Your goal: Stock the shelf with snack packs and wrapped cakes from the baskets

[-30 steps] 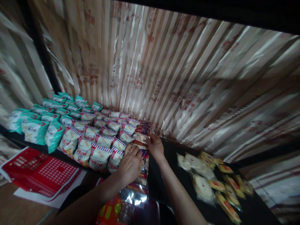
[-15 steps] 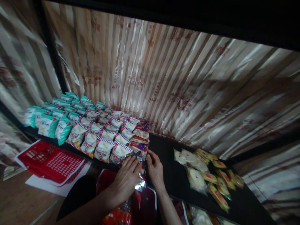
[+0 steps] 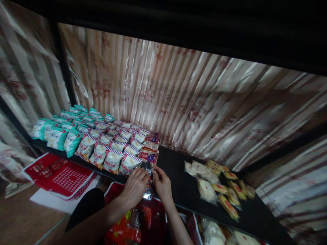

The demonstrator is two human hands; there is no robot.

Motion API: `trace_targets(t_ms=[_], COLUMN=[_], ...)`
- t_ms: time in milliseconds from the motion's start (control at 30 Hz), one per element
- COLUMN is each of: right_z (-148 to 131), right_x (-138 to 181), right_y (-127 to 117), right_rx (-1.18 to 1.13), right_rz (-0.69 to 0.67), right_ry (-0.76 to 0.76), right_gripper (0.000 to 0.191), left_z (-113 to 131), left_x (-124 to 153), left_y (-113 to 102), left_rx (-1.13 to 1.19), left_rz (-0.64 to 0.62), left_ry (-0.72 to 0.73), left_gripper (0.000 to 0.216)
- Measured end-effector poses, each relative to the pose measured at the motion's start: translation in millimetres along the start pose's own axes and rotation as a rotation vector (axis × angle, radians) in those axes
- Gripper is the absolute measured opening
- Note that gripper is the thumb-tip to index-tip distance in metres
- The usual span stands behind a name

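My left hand [image 3: 135, 186] and my right hand [image 3: 162, 184] meet at the front edge of the black shelf, both closed on a shiny dark snack packet [image 3: 149, 175]. The left fingers lie along its left side and the right thumb and fingers pinch its right side; part of it is hidden behind them. Straight behind it runs a row of dark red and brown packets [image 3: 148, 156]. On the left stand rows of white snack bags [image 3: 112, 160] with striped red and blue tops. Beyond those are teal and white bags [image 3: 56, 137].
Flat clear-wrapped round pastries [image 3: 206, 190] and yellow packets [image 3: 228, 206] lie on the black shelf [image 3: 176, 170] at right. Below it, a red basket [image 3: 58, 175] sits at left and red and orange packages [image 3: 127, 227] lie under my arms. A striped sheet [image 3: 153, 85] hangs behind.
My right hand has come closer to the left one and now grips the packet's side. The whole view has shifted slightly, with the shelf's right part moving left.
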State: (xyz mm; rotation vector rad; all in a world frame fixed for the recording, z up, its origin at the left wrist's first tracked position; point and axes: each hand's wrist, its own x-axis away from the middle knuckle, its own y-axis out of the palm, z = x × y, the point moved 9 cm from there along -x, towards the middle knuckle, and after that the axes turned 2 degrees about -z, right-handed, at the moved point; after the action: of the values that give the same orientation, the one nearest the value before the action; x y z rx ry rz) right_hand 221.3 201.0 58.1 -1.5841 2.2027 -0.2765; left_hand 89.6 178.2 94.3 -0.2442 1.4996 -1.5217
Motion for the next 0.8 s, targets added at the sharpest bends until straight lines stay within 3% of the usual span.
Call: trace_targets(t_ms=[333, 633, 733, 800], right_z=[-10, -14, -14, -9], right_x=[3, 5, 5, 11], right_y=[2, 3, -7, -21], right_rx=[-0.01, -0.024, -0.018, -0.036], right_rz=[-0.03, -0.029, 0.03, 0.12], right_ry=[0.013, 0.017, 0.045, 0.089], right_gripper=[0.038, 0.035, 0.042, 0.049], left_z=[14, 10, 12, 19], left_x=[0, 3, 4, 9], left_y=[-17, -20, -34, -33], left_rx=[0.006, 0.109, 0.38, 0.804], left_rz=[-0.002, 0.008, 0.033, -0.103], left_ry=[-0.001, -0.008, -0.097, -0.185], left_gripper=[0.026, 0.026, 0.024, 0.026])
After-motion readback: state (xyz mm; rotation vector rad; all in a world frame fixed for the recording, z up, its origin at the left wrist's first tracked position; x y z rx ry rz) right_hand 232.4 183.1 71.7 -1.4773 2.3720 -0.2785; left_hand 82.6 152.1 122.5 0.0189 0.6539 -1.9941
